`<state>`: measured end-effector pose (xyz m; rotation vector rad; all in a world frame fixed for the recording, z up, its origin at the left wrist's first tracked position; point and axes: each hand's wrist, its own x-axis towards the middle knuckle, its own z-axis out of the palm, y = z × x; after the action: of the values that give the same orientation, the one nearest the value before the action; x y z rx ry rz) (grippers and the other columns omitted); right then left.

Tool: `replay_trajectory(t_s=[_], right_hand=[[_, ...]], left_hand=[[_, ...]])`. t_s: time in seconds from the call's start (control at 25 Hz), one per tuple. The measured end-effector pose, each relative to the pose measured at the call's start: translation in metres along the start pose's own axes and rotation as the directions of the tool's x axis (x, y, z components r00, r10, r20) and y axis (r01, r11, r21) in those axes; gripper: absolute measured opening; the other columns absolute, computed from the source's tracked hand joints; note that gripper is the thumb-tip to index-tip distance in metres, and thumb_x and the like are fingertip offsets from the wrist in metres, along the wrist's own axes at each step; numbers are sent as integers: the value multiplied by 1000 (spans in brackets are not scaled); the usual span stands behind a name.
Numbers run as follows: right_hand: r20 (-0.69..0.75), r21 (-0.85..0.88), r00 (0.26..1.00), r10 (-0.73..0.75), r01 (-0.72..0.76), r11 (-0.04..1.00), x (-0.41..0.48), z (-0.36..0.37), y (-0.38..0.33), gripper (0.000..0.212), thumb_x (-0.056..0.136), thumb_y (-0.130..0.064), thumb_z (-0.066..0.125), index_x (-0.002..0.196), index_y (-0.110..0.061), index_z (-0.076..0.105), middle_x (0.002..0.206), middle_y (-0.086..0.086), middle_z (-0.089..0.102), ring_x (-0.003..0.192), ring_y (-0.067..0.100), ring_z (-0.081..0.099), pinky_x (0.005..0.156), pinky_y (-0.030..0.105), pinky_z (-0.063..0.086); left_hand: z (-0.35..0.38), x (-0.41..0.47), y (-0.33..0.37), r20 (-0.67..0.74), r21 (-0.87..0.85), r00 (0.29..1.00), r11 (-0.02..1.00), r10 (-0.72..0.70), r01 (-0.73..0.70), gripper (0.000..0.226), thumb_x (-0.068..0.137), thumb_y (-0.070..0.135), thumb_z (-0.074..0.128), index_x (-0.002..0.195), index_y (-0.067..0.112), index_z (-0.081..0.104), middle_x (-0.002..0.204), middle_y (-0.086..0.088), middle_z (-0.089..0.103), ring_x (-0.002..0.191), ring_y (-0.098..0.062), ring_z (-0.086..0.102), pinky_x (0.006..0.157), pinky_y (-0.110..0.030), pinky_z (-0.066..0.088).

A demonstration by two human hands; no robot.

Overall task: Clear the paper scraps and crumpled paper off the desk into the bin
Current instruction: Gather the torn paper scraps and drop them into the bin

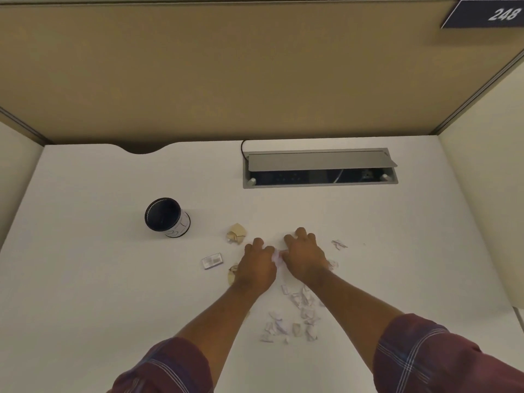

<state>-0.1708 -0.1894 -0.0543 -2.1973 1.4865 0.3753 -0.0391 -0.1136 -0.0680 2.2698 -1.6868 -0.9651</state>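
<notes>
Both hands rest palm-down on the white desk [85,265], close together. My left hand [259,266] and my right hand [304,256] cup a small white paper scrap [276,256] that shows between them; how firmly either holds it is hidden. A crumpled tan paper ball [236,233] lies just left of my left hand. Another tan crumple [232,275] peeks out at that wrist. Several white paper scraps [295,316] lie scattered between my forearms. A single scrap [338,244] lies right of my right hand. The small dark round bin [166,217] stands upright at the left.
A small printed card [212,260] lies left of my left hand. A grey power-socket box [320,170] with its lid raised is sunk into the desk at the back, with a black cable beside it. Tan partition walls enclose the desk on three sides.
</notes>
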Motion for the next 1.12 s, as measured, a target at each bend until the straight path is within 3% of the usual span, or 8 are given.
replay_trajectory(t_s=[0.24,0.36,0.44,0.6,0.76,0.92,1.0,1.12], right_hand=[[-23,38,997,-79,80,996,-6,12,-6,24,97,-6,48,111,-16,64,115,7,50,105,27,52,70,32,49],[-35,101,994,-100,103,989,-8,12,-2,16,98,-19,52,109,-14,63,117,7,51,106,28,53,74,36,53],[1,127,991,-130,129,984,-12,12,3,25,96,-29,58,117,-14,61,125,7,48,112,28,49,80,41,56],[3,-58,972,-236,236,970,-21,16,9,32,91,-2,58,120,-16,58,125,8,47,110,29,50,69,35,53],[-69,-58,981,-182,179,982,-25,23,8,25,92,3,52,107,-11,66,113,10,55,97,27,59,73,30,50],[-107,240,993,39,-13,971,-22,18,7,24,87,-1,60,104,-7,76,107,11,70,97,25,66,78,23,45],[-91,508,974,206,-133,851,-23,11,-1,12,82,-7,75,93,-9,80,97,7,77,83,19,69,71,19,46],[61,881,952,300,-192,431,-29,-2,-26,10,76,-7,85,82,-3,78,82,12,76,69,21,70,62,25,55]], left_hand=[[13,1,2,-25,-78,1000,997,-17,15,22,100,9,52,112,13,70,111,-9,62,101,-25,63,88,-42,57],[16,2,2,-60,-128,996,990,-67,59,19,99,10,54,100,8,72,103,-11,68,95,-26,64,84,-44,57],[15,4,1,-70,-156,994,985,-88,76,17,96,7,56,93,7,73,97,-12,70,92,-28,66,82,-44,57],[9,3,3,-92,-238,987,965,-131,106,21,89,-3,62,92,9,79,92,-11,78,86,-24,71,78,-41,61],[1,-7,1,-142,-343,974,932,-177,119,20,87,-1,68,96,8,83,98,-10,82,90,-22,74,82,-33,61],[-14,-23,-15,-158,-436,969,894,-188,103,25,85,-5,64,98,6,83,103,-9,81,95,-20,74,86,-32,61],[-27,-31,-22,-179,-494,965,866,-191,80,24,83,-5,66,97,7,83,100,-7,82,90,-16,74,83,-28,60],[-54,-41,-37,-221,-583,945,810,-242,71,21,83,1,71,93,14,83,91,2,81,81,-6,71,74,-18,54]])
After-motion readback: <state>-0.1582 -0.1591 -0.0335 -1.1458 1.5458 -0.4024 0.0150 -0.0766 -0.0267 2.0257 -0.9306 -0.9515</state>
